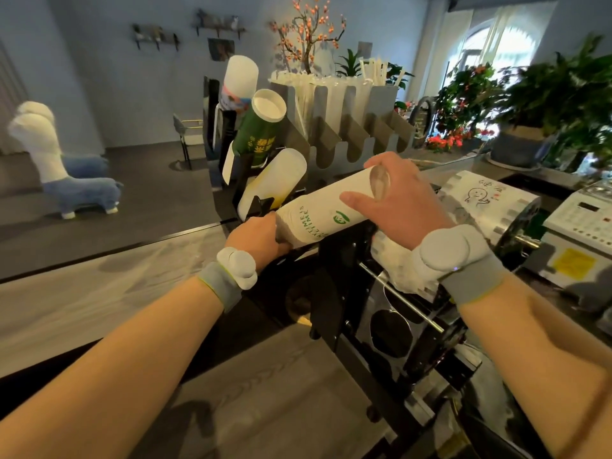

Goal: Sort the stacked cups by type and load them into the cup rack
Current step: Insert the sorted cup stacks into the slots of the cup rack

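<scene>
A stack of white paper cups with green print lies tilted, its lower end at the black cup rack. My left hand grips the stack's lower end. My right hand wraps over its upper end. Above it the rack holds three tilted stacks: a white and yellow one, a dark green one, and a white one with colourful print. Both wrists wear grey bands with white sensors.
A grey straw holder full of wrapped straws stands behind the rack. A cup sealing machine with a printed film roll sits at the right. Potted plants line the back right. The wooden counter extends left.
</scene>
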Tool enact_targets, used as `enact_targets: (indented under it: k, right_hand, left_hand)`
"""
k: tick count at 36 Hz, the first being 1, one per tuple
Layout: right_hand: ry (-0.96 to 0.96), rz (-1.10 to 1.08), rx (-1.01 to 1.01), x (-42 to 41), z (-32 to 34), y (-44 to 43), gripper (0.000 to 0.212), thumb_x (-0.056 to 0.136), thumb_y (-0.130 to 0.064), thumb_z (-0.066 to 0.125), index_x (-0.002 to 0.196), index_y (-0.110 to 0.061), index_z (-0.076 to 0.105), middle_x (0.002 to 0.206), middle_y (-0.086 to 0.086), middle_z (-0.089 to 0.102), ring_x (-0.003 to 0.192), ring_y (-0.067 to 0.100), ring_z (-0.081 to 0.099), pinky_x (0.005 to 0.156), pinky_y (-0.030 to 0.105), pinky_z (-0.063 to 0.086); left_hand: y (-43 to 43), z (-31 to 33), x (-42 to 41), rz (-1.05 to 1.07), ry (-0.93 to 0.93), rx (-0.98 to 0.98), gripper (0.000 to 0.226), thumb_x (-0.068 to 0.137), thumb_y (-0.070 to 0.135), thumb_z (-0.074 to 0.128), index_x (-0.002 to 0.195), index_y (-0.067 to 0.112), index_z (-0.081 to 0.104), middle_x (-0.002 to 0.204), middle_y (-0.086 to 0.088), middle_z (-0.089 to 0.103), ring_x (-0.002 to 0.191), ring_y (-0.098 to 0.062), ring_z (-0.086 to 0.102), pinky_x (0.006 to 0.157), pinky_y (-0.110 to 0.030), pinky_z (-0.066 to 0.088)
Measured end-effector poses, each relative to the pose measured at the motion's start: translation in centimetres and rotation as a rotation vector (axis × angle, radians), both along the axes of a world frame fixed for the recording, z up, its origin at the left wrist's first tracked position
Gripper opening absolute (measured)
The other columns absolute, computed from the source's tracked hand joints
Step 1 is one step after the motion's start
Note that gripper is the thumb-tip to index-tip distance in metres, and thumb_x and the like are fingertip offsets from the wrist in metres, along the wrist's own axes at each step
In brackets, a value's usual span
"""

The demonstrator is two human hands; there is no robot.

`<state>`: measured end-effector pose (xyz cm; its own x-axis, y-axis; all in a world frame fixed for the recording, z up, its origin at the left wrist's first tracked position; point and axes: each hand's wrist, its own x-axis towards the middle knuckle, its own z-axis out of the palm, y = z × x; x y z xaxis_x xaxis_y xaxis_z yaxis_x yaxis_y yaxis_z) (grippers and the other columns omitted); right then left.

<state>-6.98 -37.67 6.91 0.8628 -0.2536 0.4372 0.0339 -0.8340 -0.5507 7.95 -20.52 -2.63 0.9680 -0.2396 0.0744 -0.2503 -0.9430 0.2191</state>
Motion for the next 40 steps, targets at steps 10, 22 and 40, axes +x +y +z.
enact_targets:
  k: [10,22,40]
  right_hand:
    - [0.090,0.131,-0.095,3.0,-1.9,2.7,0.061,0.084,-0.036,0.067,0.137,-0.038,0.036,0.130,0.001,0.038,0.111,0.019,0.046,0.086,0.028,0.038]
    - [0.220,0.062,-0.194,6.0,-4.3,3.7,0.060,0.089,-0.041,0.059,0.140,-0.022,0.035,0.131,0.008,0.049,0.118,0.027,0.050,0.091,0.036,0.043]
    - [-0.221,0.176,-0.152,3.4,-4.1,7.3,0.044,0.085,-0.035,0.062,0.124,-0.017,0.055,0.128,0.003,0.046,0.124,0.021,0.040,0.101,0.031,0.038]
  left_hand:
    - [2.4,-0.1,-1.2,-0.222,-0.092,-0.207,0.076,0.084,0.054,0.065,0.145,0.030,0.028,0.117,-0.007,0.067,0.101,-0.029,0.067,0.087,-0.045,0.056]
    - [1.1,-0.3,-1.0,-0.256,-0.052,-0.320,0.060,0.089,0.036,0.068,0.142,0.033,0.040,0.125,0.001,0.064,0.113,-0.021,0.062,0.089,-0.029,0.042]
    - [6.1,-0.8,-5.0,-0.176,-0.113,-0.451,0.052,0.092,0.032,0.065,0.138,0.018,0.043,0.059,0.011,0.051,0.054,-0.003,0.051,0.066,-0.023,0.047]
